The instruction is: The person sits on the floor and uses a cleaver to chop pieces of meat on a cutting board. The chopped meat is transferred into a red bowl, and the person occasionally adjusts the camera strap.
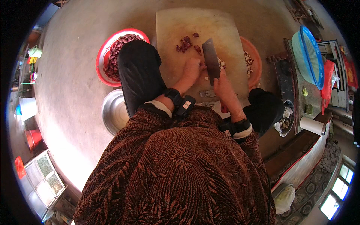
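Note:
My right hand (222, 84) is closed around the lower end of a cleaver (211, 60), whose wide blade points away from me over a pale board (174, 25). My left hand (194, 69) rests on the board just left of the blade, its fingertips pinching something small that is mostly hidden. Beyond it lie several dark red, bulb-like pieces (184, 45), too small to name surely. Pale cut pieces (222, 63) sit right of the blade, partly covered by it, and one lies by its left edge. A flat metal piece (206, 93) is on the board's near part.
At left, a red-rimmed basin (100, 63) holds many dark red pieces, with a metal basin (112, 112) nearer me. An orange basin (257, 66) with cut pieces stands right, partly under the board. Further right are a blue-rimmed basket (317, 62) and a white cylinder (312, 126).

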{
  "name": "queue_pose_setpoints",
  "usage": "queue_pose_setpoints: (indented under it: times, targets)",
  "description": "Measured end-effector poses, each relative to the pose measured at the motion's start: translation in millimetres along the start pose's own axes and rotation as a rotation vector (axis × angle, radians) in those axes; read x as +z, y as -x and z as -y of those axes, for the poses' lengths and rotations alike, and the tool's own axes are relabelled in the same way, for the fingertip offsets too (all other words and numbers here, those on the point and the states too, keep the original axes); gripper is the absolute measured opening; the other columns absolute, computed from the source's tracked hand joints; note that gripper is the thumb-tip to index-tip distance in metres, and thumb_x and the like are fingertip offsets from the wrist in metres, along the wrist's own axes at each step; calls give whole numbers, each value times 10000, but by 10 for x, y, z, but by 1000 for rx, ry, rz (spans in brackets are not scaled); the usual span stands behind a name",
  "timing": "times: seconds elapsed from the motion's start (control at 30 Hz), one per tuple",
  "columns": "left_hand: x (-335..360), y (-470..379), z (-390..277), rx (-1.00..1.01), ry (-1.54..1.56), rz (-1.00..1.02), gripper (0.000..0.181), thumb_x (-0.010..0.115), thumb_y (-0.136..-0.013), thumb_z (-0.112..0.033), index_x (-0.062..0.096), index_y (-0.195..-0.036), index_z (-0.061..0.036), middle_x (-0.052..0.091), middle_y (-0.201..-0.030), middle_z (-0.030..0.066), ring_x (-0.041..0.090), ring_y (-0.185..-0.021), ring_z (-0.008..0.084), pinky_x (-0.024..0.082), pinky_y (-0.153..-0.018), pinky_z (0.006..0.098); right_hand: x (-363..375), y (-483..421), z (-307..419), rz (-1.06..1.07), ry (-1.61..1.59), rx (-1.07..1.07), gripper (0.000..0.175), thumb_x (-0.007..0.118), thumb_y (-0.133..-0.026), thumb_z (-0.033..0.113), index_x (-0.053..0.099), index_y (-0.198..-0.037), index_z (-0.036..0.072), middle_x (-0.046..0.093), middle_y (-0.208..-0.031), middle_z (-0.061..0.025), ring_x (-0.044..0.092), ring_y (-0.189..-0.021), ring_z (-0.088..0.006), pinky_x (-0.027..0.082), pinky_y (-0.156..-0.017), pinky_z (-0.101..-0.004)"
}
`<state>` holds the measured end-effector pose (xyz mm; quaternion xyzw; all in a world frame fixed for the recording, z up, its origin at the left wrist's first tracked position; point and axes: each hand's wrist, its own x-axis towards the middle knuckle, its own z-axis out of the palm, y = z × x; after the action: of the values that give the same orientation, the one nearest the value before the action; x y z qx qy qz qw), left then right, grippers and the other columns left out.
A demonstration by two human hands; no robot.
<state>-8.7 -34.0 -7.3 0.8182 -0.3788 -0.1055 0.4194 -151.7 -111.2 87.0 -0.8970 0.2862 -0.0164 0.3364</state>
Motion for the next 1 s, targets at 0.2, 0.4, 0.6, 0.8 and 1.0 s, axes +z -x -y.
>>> queue_pose_setpoints:
  times: [0.2, 0.4, 0.6, 0.8, 1.0]
  targets:
    - [38, -35, 22, 8, 270, -58, 108, 706, -683, -74, 661, -724, 15, 618, -677, 170, 613, -631, 281, 479, -594, 359, 144, -208, -74, 16, -8, 15, 454, 478, -847, 90, 321, -1247, -54, 529, -1050, -329, 509, -978, -486, 429, -794, -498]
    - [-100, 12, -125, 39, 164, -86, 79, 698, -661, -44, 668, -711, 9, 608, -680, 200, 617, -669, 338, 479, -609, 385, 105, -154, -165, -82, -122, -21, 445, 484, -842, 82, 332, -1242, -43, 542, -1020, -323, 520, -954, -484, 434, -779, -494]
    - [-125, 25, -165, -27, 83, -40, 138, 704, -678, -80, 656, -741, 32, 607, -714, 206, 602, -651, 331, 463, -604, 391, 22, -19, -90, -66, -9, -115, 405, 484, -853, 75, 341, -1194, -89, 568, -875, -331, 560, -838, -485, 460, -659, -511]
    - [-142, 40, -141, 46, 70, -43, 122, 690, -687, -74, 660, -756, 21, 602, -701, 211, 605, -650, 332, 461, -602, 397, 95, -59, -83, -89, 25, -129, 447, 473, -854, 92, 326, -1234, -92, 552, -954, -337, 550, -897, -473, 455, -728, -499]
    - [-117, -1, -110, 30, 126, -37, 88, 665, -684, -70, 648, -694, 16, 581, -676, 226, 599, -676, 372, 473, -624, 421, 221, -187, -97, 17, -64, 71, 533, 468, -860, 121, 270, -1309, -84, 475, -1150, -350, 477, -1079, -460, 416, -874, -456]
